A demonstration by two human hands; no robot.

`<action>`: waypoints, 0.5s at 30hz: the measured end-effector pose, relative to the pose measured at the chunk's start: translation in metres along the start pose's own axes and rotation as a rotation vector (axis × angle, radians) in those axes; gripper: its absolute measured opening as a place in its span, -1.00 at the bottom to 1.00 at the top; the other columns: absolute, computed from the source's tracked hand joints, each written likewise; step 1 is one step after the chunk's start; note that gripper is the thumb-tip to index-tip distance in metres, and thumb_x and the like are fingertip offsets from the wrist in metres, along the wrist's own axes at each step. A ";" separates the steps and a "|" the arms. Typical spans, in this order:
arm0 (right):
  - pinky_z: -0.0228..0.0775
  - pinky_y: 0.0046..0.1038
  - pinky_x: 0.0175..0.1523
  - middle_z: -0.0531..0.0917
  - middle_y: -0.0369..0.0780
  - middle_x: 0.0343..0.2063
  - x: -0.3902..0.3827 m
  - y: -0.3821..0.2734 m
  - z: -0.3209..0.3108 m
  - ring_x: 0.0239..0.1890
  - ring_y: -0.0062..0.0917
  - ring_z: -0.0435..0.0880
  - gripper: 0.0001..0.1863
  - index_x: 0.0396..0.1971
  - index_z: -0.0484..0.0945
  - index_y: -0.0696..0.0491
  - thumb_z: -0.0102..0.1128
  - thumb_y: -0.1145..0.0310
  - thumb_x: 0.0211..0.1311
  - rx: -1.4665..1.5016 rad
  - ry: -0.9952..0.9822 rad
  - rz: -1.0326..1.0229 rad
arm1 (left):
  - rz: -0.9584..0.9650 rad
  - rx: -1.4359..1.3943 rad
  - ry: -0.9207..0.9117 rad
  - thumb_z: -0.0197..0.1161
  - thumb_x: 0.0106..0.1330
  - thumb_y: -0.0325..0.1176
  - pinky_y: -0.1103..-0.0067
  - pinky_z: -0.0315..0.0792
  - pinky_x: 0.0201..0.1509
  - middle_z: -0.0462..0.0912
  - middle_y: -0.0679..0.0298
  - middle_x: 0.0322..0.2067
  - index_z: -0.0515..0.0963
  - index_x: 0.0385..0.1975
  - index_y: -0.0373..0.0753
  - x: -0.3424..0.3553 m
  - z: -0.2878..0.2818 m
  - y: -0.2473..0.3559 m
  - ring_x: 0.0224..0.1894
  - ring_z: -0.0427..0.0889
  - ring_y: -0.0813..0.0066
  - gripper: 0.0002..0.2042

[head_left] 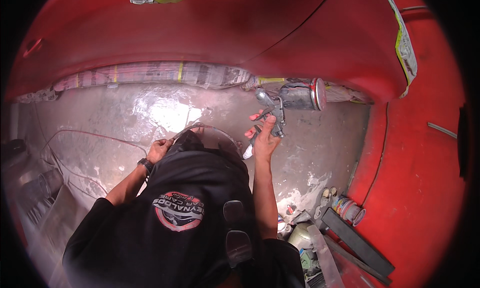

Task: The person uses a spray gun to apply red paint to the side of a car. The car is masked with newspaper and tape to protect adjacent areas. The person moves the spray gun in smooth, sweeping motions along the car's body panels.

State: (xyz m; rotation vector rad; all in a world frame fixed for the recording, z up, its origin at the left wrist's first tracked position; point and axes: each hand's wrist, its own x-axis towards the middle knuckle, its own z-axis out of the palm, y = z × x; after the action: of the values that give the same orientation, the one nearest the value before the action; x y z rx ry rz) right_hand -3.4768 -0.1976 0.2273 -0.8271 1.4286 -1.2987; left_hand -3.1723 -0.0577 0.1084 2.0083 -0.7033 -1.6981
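My right hand [262, 135] grips a silver spray gun [270, 110] with a metal cup [300, 94] lying sideways to its right, just below a red painted car panel [200, 28]. A hose [210, 129] runs from the gun's lower end across my body toward my left. My left hand [160, 149] is closed on that hose beside my dark clothing. Along the panel's lower edge, newspaper masking [140, 74] is held with yellow tape.
The grey floor [95, 113] has hose loops on the left, near grey buckets [50, 183]. A red surface [415, 153] borders the right. At lower right are paint cans [348, 210], a dark board [357, 240] and metal containers [300, 238].
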 end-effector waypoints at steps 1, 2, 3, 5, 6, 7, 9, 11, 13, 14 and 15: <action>0.32 -0.57 -0.65 0.61 -0.14 -0.46 0.004 0.001 -0.005 -0.76 -0.53 0.47 -0.36 -0.11 0.47 0.20 0.02 -0.21 0.37 -0.011 0.036 0.013 | 0.007 -0.007 -0.001 0.18 0.41 -0.06 0.63 0.41 -0.38 0.64 0.35 -0.51 0.61 -0.39 -0.28 0.000 0.001 0.001 -0.49 0.51 0.67 -0.64; 0.32 -0.58 -0.65 0.61 -0.14 -0.46 0.007 0.002 -0.012 -0.76 -0.54 0.46 -0.36 -0.12 0.47 0.19 0.02 -0.21 0.36 -0.022 0.072 0.025 | 0.013 -0.015 -0.002 0.18 0.41 -0.06 0.63 0.40 -0.38 0.63 0.35 -0.52 0.61 -0.39 -0.28 0.000 0.001 0.001 -0.50 0.51 0.67 -0.64; 0.32 -0.57 -0.65 0.62 -0.15 -0.46 0.011 0.001 -0.019 -0.76 -0.54 0.45 -0.37 -0.14 0.47 0.18 0.02 -0.22 0.36 -0.002 0.120 0.035 | 0.020 -0.023 -0.003 0.18 0.41 -0.05 0.63 0.40 -0.38 0.63 0.36 -0.53 0.61 -0.40 -0.28 0.000 0.001 0.002 -0.50 0.50 0.68 -0.63; 0.32 -0.57 -0.65 0.62 -0.15 -0.46 0.016 -0.001 -0.039 -0.75 -0.55 0.44 -0.38 -0.18 0.47 0.15 0.03 -0.23 0.35 0.041 0.223 0.050 | 0.039 0.006 -0.015 0.18 0.41 -0.06 0.64 0.39 -0.40 0.62 0.37 -0.54 0.61 -0.42 -0.28 0.005 0.002 0.001 -0.51 0.49 0.69 -0.64; 0.32 -0.57 -0.66 0.62 -0.15 -0.46 0.017 -0.003 -0.047 -0.76 -0.56 0.43 -0.38 -0.17 0.48 0.16 0.03 -0.22 0.35 0.069 0.271 0.047 | 0.046 0.016 -0.014 0.19 0.41 -0.07 0.64 0.38 -0.40 0.62 0.37 -0.54 0.61 -0.43 -0.28 0.007 0.000 -0.002 -0.51 0.49 0.69 -0.64; 0.32 -0.57 -0.67 0.61 -0.15 -0.45 0.016 -0.006 -0.053 -0.76 -0.56 0.43 -0.39 -0.17 0.48 0.16 0.04 -0.21 0.35 0.095 0.317 0.045 | 0.046 -0.004 -0.017 0.19 0.41 -0.07 0.64 0.37 -0.41 0.62 0.38 -0.54 0.62 -0.43 -0.28 0.009 0.000 -0.007 -0.51 0.48 0.70 -0.64; 0.33 -0.57 -0.67 0.61 -0.15 -0.46 0.013 -0.009 -0.057 -0.76 -0.57 0.42 -0.39 -0.17 0.48 0.16 0.05 -0.20 0.35 0.137 0.399 0.042 | 0.045 -0.042 -0.023 0.20 0.40 -0.08 0.64 0.37 -0.41 0.62 0.38 -0.54 0.62 -0.43 -0.28 0.013 0.000 -0.016 -0.52 0.47 0.70 -0.65; 0.33 -0.57 -0.67 0.59 -0.16 -0.47 0.007 -0.017 -0.056 -0.76 -0.57 0.41 -0.39 -0.18 0.48 0.16 0.05 -0.21 0.35 0.172 0.480 0.044 | 0.036 -0.073 -0.036 0.21 0.40 -0.09 0.64 0.36 -0.42 0.61 0.39 -0.54 0.61 -0.43 -0.29 0.012 0.001 -0.015 -0.53 0.46 0.71 -0.65; 0.32 -0.57 -0.66 0.58 -0.18 -0.48 0.007 -0.018 -0.052 -0.74 -0.56 0.42 -0.41 -0.19 0.48 0.15 0.04 -0.20 0.37 0.178 0.437 0.030 | 0.031 -0.082 -0.038 0.21 0.40 -0.09 0.64 0.35 -0.42 0.61 0.40 -0.54 0.61 -0.44 -0.29 0.010 0.002 -0.011 -0.53 0.45 0.71 -0.65; 0.32 -0.56 -0.65 0.58 -0.19 -0.49 0.007 -0.018 -0.047 -0.73 -0.57 0.42 -0.42 -0.19 0.47 0.13 0.04 -0.20 0.37 0.150 0.410 0.016 | 0.032 -0.074 -0.034 0.21 0.40 -0.09 0.64 0.35 -0.43 0.60 0.40 -0.54 0.61 -0.44 -0.29 0.008 0.002 -0.008 -0.53 0.45 0.72 -0.65; 0.32 -0.55 -0.64 0.58 -0.20 -0.49 0.006 -0.018 -0.041 -0.72 -0.57 0.42 -0.44 -0.20 0.47 0.11 0.03 -0.20 0.37 0.122 0.383 0.002 | 0.032 -0.066 -0.030 0.21 0.40 -0.08 0.64 0.35 -0.43 0.60 0.40 -0.54 0.61 -0.44 -0.29 0.008 0.002 -0.007 -0.53 0.44 0.72 -0.64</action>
State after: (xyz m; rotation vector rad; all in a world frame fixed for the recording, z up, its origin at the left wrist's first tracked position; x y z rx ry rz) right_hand -3.5198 -0.1951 0.2410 -0.5120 1.6229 -1.5860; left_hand -3.1730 -0.0570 0.0980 1.9199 -0.6768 -1.7141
